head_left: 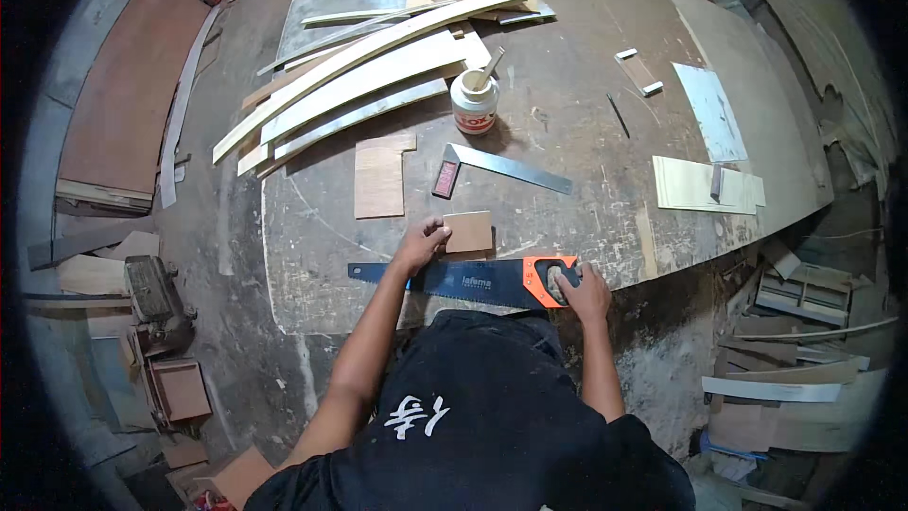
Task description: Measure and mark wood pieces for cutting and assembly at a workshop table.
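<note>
- Right hand (584, 291), fingers wrapped around the orange handle of the handsaw (463, 281), at 6 o'clock on the counter (586, 114).
- Left hand (421, 244), fingers spread flat, presses the small wood piece (469, 231), just beyond the blade.
- Glue jar (474, 100) at 12 o'clock.

Saw handle (549, 281) partly covered by right hand (584, 293); grip of fingers not made out. Blade section hidden under left hand (421, 244). Small wood piece (468, 232) edge overlapped by left fingertips. Glue jar (475, 102) label too small to be made out.
</note>
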`<state>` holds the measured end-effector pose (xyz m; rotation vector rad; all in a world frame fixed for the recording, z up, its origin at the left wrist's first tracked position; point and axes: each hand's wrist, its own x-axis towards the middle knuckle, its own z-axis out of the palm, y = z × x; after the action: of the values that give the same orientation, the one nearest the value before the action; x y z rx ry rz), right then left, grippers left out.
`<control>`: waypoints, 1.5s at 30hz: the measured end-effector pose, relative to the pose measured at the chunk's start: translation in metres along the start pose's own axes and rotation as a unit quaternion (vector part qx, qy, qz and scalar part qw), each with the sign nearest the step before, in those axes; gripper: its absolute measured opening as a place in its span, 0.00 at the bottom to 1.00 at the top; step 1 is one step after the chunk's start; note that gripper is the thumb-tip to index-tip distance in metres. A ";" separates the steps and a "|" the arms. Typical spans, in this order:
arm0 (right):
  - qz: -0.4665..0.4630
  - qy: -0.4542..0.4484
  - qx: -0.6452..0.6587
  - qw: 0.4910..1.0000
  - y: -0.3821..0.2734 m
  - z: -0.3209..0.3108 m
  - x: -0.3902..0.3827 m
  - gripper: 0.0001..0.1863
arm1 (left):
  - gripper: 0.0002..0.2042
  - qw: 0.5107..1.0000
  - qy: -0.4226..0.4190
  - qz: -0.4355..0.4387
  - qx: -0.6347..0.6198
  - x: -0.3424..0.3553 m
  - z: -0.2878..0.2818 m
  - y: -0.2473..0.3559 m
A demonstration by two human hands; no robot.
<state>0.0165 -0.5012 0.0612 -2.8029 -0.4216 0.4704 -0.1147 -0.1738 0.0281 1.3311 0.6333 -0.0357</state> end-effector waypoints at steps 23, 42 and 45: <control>-0.194 -0.013 0.222 0.956 -0.079 0.024 -0.009 0.12 | 0.13 0.992 0.006 -0.021 0.125 -0.026 0.010 0.026; -0.281 -0.190 0.271 0.901 -0.115 0.025 -0.019 0.50 | 0.12 0.998 -0.006 -0.008 0.066 -0.022 0.017 0.022; -0.276 -0.183 0.293 0.897 -0.112 0.031 -0.018 0.44 | 0.12 0.998 -0.030 -0.012 0.047 -0.022 0.018 0.023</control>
<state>-0.0376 -0.3973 0.0720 -1.8994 -0.9377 0.8213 -0.1170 -0.1911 0.0597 1.4075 0.6024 -0.1253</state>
